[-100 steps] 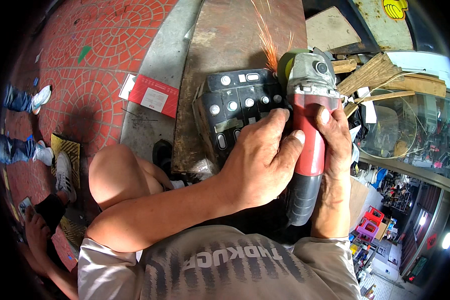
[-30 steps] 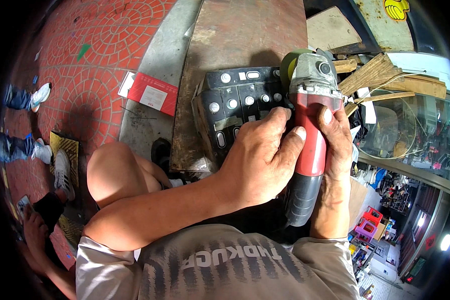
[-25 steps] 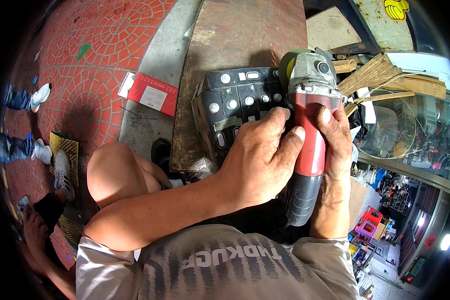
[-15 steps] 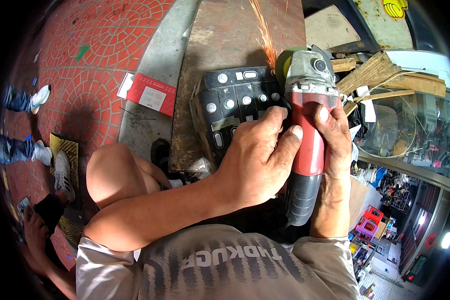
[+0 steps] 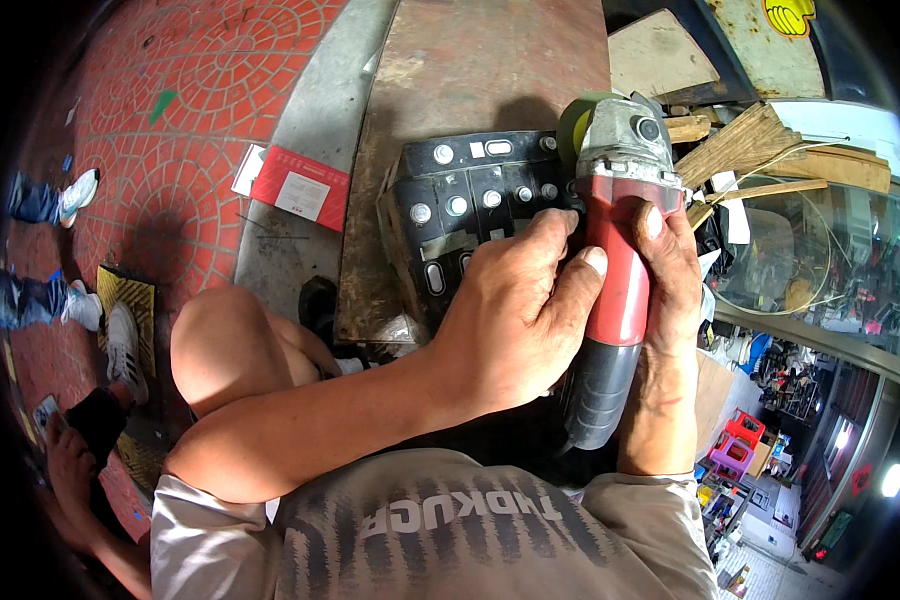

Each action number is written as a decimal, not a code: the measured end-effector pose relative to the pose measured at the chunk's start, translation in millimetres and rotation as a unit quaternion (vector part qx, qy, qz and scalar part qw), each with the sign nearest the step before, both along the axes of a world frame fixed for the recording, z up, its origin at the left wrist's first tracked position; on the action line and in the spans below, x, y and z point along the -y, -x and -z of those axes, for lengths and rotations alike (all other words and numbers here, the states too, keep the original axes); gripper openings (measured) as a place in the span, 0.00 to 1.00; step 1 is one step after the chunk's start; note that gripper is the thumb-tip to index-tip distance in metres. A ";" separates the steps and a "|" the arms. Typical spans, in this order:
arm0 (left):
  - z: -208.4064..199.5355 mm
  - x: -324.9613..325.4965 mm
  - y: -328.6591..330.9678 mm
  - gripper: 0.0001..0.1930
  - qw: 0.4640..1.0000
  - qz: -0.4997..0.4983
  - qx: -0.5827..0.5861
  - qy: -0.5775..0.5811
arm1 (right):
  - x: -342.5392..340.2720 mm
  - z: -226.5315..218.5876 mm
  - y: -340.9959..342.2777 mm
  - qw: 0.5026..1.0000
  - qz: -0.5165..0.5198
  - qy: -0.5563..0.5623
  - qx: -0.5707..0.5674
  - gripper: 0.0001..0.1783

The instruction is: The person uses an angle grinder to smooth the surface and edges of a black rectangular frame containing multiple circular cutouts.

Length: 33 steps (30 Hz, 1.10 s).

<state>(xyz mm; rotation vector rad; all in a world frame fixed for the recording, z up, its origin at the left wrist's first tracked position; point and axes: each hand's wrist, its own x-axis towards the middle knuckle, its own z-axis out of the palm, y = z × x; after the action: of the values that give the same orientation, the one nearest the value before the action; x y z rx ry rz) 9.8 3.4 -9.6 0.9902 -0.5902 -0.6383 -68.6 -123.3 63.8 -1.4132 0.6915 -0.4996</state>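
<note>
The right hand (image 5: 673,272) grasps one red-and-black angle grinder (image 5: 618,265) at the right edge of one black block (image 5: 473,180) showing seven silver studs (image 5: 456,205), while the left hand (image 5: 515,320) curls alongside, its hold hidden.

One head-worn fisheye looks steeply down, near above the left hand (image 5: 510,320) and right hand (image 5: 674,285), toward the bench (image 5: 490,65).

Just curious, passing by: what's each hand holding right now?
Left hand: closed, but what it grips is hidden.
Right hand: closed, holding the red-and-black grinder.
</note>
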 end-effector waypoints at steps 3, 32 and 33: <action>1.1 -1.3 -0.6 0.11 1.000 0.014 -0.014 -0.002 | 0.7 0.4 0.1 1.000 -0.002 0.005 -0.003 0.50; -4.4 -7.1 -4.8 0.13 0.999 0.034 -0.017 -0.001 | -0.1 -4.3 -5.3 1.000 -0.016 -0.004 0.004 0.52; -3.4 -6.7 -4.5 0.13 1.000 0.030 -0.008 0.006 | 2.5 -2.2 -3.8 1.000 -0.017 -0.008 0.014 0.53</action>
<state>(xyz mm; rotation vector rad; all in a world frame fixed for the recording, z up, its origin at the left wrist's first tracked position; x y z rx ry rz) 14.3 10.1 -6.2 0.9595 -0.6106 -0.6937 -64.8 -125.8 66.1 -1.3985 0.6470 -0.4850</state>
